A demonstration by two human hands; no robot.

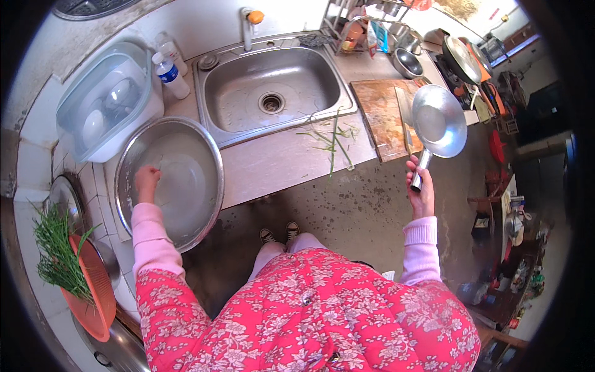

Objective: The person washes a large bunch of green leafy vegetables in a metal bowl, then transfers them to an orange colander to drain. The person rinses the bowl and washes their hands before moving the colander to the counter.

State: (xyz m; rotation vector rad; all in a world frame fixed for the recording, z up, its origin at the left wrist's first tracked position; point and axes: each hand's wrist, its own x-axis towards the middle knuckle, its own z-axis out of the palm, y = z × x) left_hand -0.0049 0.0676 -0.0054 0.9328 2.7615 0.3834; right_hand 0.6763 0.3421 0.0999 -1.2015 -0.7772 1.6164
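My right hand point(420, 188) grips the short metal handle of a shiny metal ladle point(439, 121), held up beside the front corner of a wooden cutting board point(376, 111). A cleaver point(405, 111) lies on that board. My left hand point(148, 179) is over or in a large steel basin point(186, 200) with cloudy water, its fingers curled; whether it holds something small, I cannot tell. Right of the basin is a stainless steel sink point(274, 88) with nothing in its bowl. Green stalks point(333, 142) are scattered on the counter before the sink.
A lidded plastic container point(109, 100) and plastic bottles point(171, 76) stand left of the sink. An orange basket point(93, 293) of long green leaves point(60, 251) sits at the far left. A metal bowl point(408, 63) and a wire rack point(367, 23) are behind the cutting board.
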